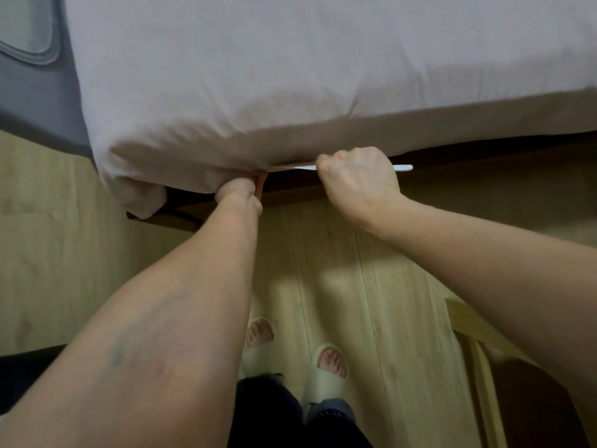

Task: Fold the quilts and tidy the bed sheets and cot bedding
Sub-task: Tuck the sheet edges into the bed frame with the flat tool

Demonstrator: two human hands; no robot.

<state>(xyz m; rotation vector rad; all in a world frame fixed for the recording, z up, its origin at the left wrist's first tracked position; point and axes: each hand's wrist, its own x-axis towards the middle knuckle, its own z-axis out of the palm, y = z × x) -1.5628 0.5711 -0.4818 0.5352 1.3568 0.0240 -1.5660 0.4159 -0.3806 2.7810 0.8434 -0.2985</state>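
Pale pinkish-white cotton covers the mattress across the far half of the head view: the bed sheet [290,76] lies mostly smooth on top and wrinkles where it wraps down over the near edge and the near left corner. The left hand [240,190] reaches in at the lower edge of the mattress, just right of that corner, its fingers curled into the bunched hem of the sheet and partly hidden under the fabric. The right hand [358,179] is a short way to the right, clenched in a fist around a thin white strip [402,168] that runs along the underside of the mattress edge and pokes out to the right of the knuckles; whether it is a band of the sheet or a separate thing cannot be told. Below the mattress a dark bed frame [181,211] shows. Nearer, light wooden floor [371,302] carries the person's feet in pale slippers [324,373]. At far left a grey mat [32,76] lies beside the bed
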